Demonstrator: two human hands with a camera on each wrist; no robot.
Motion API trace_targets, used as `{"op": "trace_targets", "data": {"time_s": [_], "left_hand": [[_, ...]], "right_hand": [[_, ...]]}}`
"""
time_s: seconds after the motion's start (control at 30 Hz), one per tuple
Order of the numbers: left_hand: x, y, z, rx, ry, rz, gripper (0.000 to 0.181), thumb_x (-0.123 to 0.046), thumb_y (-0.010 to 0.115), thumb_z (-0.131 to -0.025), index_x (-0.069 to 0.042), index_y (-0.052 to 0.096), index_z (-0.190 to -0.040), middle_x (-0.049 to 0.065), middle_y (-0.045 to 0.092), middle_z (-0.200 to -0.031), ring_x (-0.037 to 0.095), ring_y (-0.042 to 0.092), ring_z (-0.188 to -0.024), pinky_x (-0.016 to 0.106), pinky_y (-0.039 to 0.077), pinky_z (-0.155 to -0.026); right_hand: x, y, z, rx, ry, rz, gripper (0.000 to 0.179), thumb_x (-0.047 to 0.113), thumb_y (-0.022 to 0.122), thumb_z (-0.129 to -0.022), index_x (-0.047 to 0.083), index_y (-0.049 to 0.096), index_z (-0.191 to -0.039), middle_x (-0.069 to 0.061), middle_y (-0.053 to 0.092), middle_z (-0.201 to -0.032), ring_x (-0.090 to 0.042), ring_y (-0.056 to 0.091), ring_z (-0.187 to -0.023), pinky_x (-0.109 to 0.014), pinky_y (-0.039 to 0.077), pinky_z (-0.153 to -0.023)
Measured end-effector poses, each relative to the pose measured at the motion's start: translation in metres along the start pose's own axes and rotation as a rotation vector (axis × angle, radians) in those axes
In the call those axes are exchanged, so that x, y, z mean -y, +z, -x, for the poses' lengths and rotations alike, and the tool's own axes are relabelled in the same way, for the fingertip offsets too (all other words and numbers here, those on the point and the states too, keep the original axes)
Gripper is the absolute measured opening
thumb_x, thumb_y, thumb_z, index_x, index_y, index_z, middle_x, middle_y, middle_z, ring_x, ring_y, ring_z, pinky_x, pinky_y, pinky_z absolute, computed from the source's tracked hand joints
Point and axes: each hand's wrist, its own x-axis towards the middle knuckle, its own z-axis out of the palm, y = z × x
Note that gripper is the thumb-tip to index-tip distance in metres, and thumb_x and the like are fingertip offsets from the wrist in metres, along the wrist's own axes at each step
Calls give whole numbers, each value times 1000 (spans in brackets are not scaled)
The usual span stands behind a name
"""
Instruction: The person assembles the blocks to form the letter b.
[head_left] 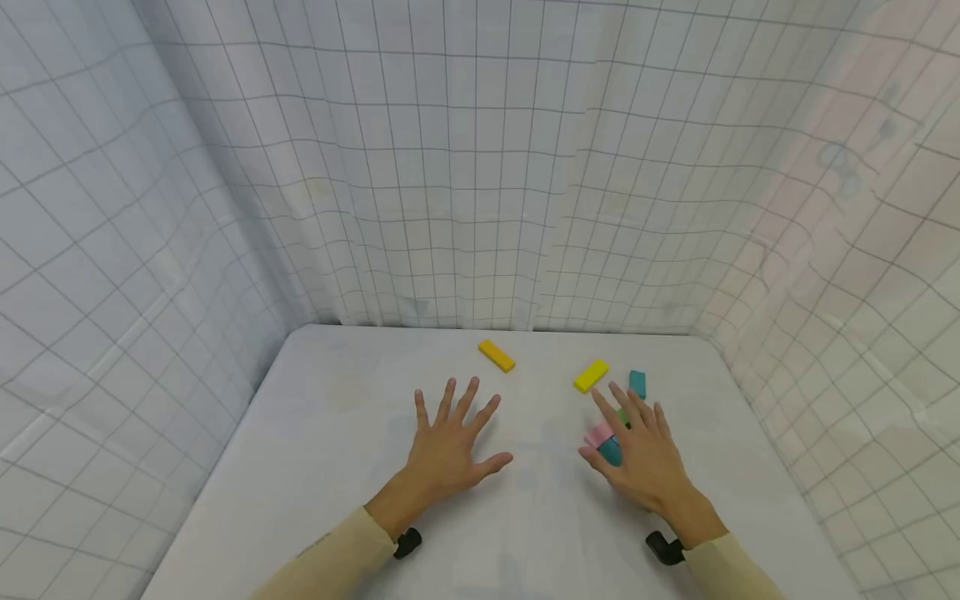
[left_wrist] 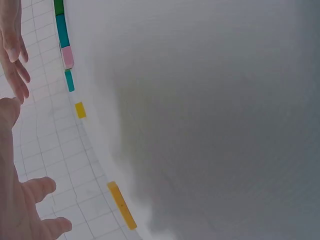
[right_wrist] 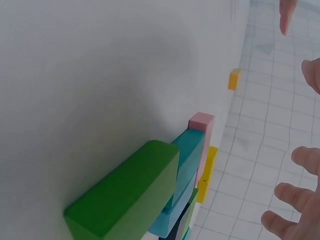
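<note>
My left hand [head_left: 444,454] is held over the white table with its fingers spread, holding nothing. My right hand [head_left: 645,458], also spread and holding nothing, overlaps a cluster of blocks in the head view. Within that cluster, a pink block [head_left: 599,433] and a teal block [head_left: 611,451] show beside the thumb. A dark green block [right_wrist: 125,190] in the same group shows in the right wrist view but is hidden under the hand from above. Beyond the right fingertips lie a yellow block [head_left: 591,376] and a separate teal block [head_left: 637,384].
An orange block [head_left: 497,356] lies near the back of the white table [head_left: 337,417], past the left fingertips. Sheets with a grid pattern [head_left: 480,183] hang behind the table and along both sides. A black strap piece [head_left: 407,543] shows at the left wrist.
</note>
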Motion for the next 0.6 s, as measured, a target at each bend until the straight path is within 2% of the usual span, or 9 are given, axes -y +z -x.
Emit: {"op": "trace_targets", "data": {"time_s": [0.2,0.33,0.47,0.6], "left_hand": [[-14,4,-8,20,78,8,90,-86,54,-108,-40,38,-183,6,27,-196,47,25,-182,93,15,-134],[-25,7,-14,33,125,-7,88,-85,53,-109,-39,39,-183,4,31,-195,43,30,-181,90,18,-135],[-36,11,-21,48,173,-13,86,-83,53,-111,-37,40,-183,3,33,-194,39,33,-180,89,20,-136],[-47,18,-29,65,235,-5,85,-81,53,-112,-37,39,-183,0,35,-193,36,35,-180,85,23,-138]], "right_hand": [[-8,-1,9,-56,-30,-8,85,47,79,-108,20,43,-181,-18,46,-184,-52,50,-161,-82,37,-131],[-14,-1,14,-49,-30,-20,78,36,78,-110,17,48,-179,-19,49,-181,-53,54,-155,-80,44,-125],[-21,0,19,-38,-9,-34,74,33,78,-109,16,52,-176,-21,51,-178,-53,56,-153,-82,47,-119],[-26,2,22,-65,-14,-36,71,31,81,-106,13,58,-171,-22,57,-171,-51,60,-147,-79,51,-114]]}}
